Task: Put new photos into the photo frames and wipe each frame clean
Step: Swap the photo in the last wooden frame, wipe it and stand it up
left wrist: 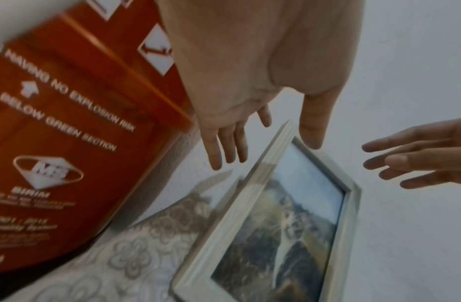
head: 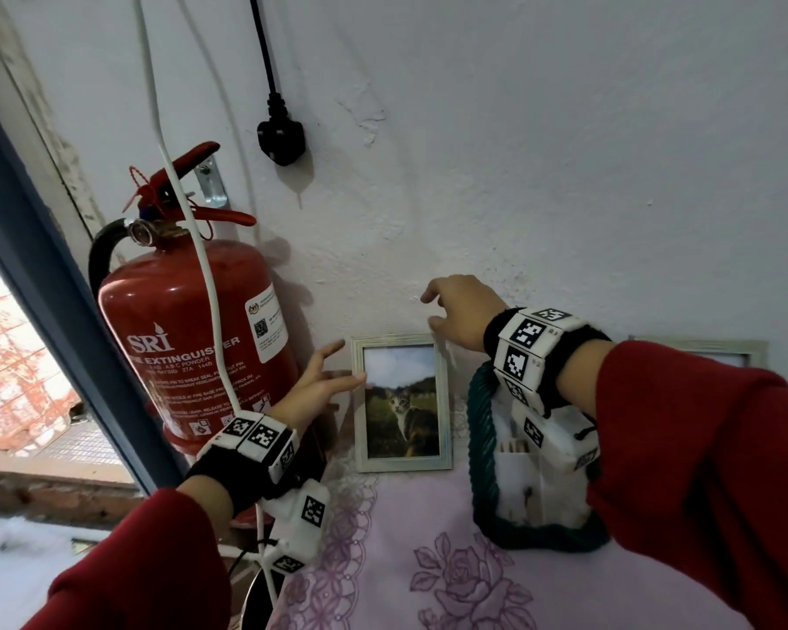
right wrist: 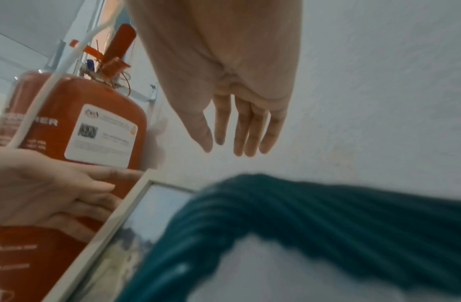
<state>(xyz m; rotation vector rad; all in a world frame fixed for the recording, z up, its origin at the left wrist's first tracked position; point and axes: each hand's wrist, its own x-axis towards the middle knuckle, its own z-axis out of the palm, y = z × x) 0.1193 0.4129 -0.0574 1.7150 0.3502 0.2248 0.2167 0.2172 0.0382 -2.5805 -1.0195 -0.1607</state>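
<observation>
**Both hands open beside the upright cat frame**

The photo frame (head: 402, 404), pale-bordered and holding a picture of a cat, stands upright against the white wall (head: 565, 175) on a pink floral cloth (head: 428, 561), just below centre in the head view.

The left hand (head: 317, 386) reaches in from 7 o'clock, forearm in a red sleeve (head: 146, 561) rising toward the frame's left edge. Its fingers are straight and loosely spread; the thumb tip lies at the upper left border of the frame, while the other fingers extend behind that edge. The left wrist view shows the same hand (left wrist: 250, 81) with palm flat, fingers parted, gripping nothing.

The right hand (head: 462, 311) comes in from 3 o'clock, wrist level, and hovers at the frame's top right corner, at 1 o'clock from the frame. Its fingers are straight and slightly fanned, empty, close to the wall; whether they touch the frame cannot be told.

A red fire extinguisher (head: 192, 329) stands at 9 o'clock from the frame, and a teal-rimmed basket (head: 483, 447) sits just beside it at 3 o'clock. A second frame (head: 719, 350) shows partly at the far right.
</observation>
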